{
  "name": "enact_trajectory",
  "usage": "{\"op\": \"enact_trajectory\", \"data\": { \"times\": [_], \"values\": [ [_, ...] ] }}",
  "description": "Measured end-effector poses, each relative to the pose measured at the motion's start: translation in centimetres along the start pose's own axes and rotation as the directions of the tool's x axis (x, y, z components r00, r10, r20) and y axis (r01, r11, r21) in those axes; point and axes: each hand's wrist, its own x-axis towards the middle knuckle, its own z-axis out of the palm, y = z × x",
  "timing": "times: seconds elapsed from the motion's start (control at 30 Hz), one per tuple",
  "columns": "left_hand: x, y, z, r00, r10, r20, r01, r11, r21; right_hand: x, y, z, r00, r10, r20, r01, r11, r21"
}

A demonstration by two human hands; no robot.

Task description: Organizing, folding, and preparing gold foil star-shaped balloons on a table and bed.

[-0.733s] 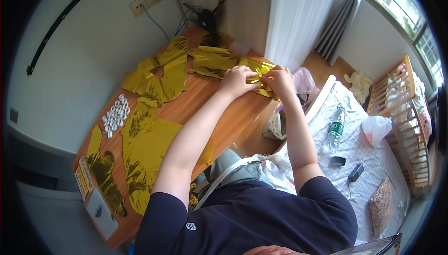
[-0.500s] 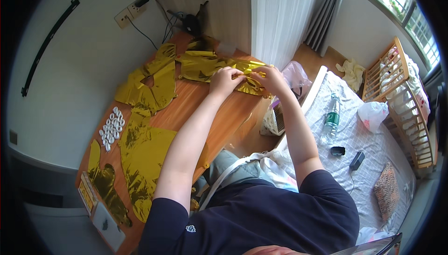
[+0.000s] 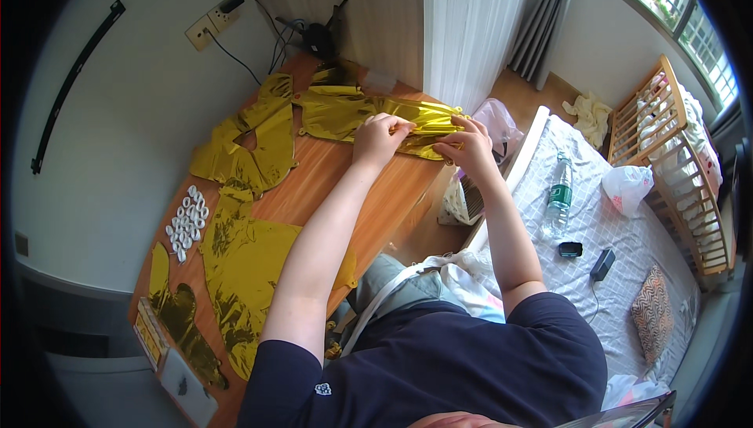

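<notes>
A flat, shiny gold foil balloon (image 3: 333,114), not inflated, stretches along the far side of the wooden table. My left hand (image 3: 378,141) is closed, its thumb and fingers pinching the foil near the middle. At the right end of that piece my right hand (image 3: 468,144) bends its fingers around the foil's edge; the fingertips are partly hidden. Between my hands the foil is drawn into lengthwise creases. More gold foil shapes (image 3: 247,248) lie flat to the left, joined to the far piece or close against it.
Several small white ribbon rolls (image 3: 187,224) lie by the wall at left. A black router (image 3: 318,38) with cables stands at the table's back. On the bed at right are a water bottle (image 3: 559,197), a small black box (image 3: 570,249) and an adapter (image 3: 603,264).
My right hand has shifted slightly right and down, its fingers more spread along the foil's end. The foil between my hands is now pulled straighter. My left hand stays nearly in place.
</notes>
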Motion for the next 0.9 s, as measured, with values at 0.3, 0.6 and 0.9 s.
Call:
{"op": "enact_trajectory", "data": {
  "times": [0.3, 0.6, 0.9],
  "values": [
    [-0.7, 0.7, -0.8, 0.965, 0.261, -0.003, -0.26, 0.961, 0.099, 0.6, -1.0, -0.5, 1.0, 0.009, 0.006, -0.008, 0.998, -0.064],
    [-0.3, -0.4, -0.3, 0.966, 0.255, 0.036, -0.257, 0.965, 0.057, 0.6, -1.4, -0.6, 0.998, 0.008, -0.07, -0.008, 1.0, 0.008],
    [-0.6, -0.3, -0.5, 0.969, 0.227, 0.097, -0.234, 0.97, 0.072, -0.1, -0.8, -0.6, 0.986, -0.164, 0.029, 0.161, 0.983, 0.087]
  ]
}}
